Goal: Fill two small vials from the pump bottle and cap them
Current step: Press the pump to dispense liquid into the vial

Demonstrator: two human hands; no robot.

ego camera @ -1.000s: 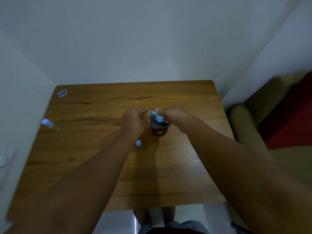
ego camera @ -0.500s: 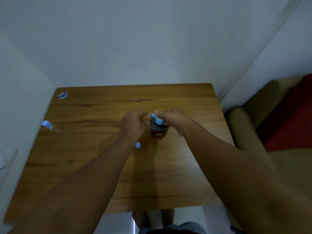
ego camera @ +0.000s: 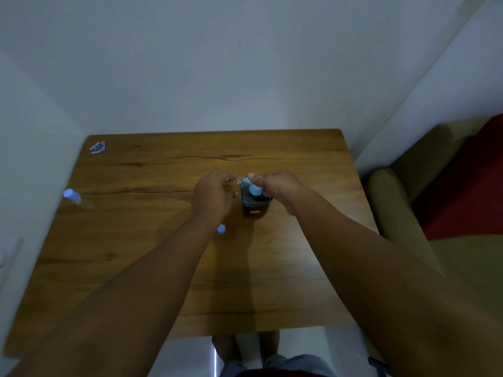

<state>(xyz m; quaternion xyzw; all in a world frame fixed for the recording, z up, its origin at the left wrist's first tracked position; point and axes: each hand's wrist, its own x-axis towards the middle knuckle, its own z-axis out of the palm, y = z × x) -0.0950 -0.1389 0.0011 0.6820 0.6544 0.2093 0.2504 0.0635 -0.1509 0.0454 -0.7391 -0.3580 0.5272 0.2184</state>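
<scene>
Blue pump head on a dark, squarish pump bottle sits mid-surface, upright, label side facing the camera. Contents look dark brown/amber; exact level can't be read in this light.

Right hand is curled over the pump head, fingers wrapped on top and around it, probably so it can press down while also steadying the bottle.

Left hand is right beside the spout, fingers curled in a narrow pinch. A clear vial looks to be held there at the nozzle, but it's transparent and mostly hidden by the fingers, so only a glint shows. I'd judge the grip is holding it mouth-to-spout so the liquid goes straight in.

Loose blue cap lies on the wooden surface just near-side of the left wrist, kept close, likely for capping this vial once it's filled.

Second vial lies on its side near the left edge of the surface, well apart from the bottle, blue cap on, clear body. Can't tell whether it has liquid in it.

Judgement: filling step on one vial is in hand; capping not yet done for it.

Risk: small clear mouth, dim light, easy to miss the spout.

Small blue-white wrapper at the far left corner, not involved.
</scene>
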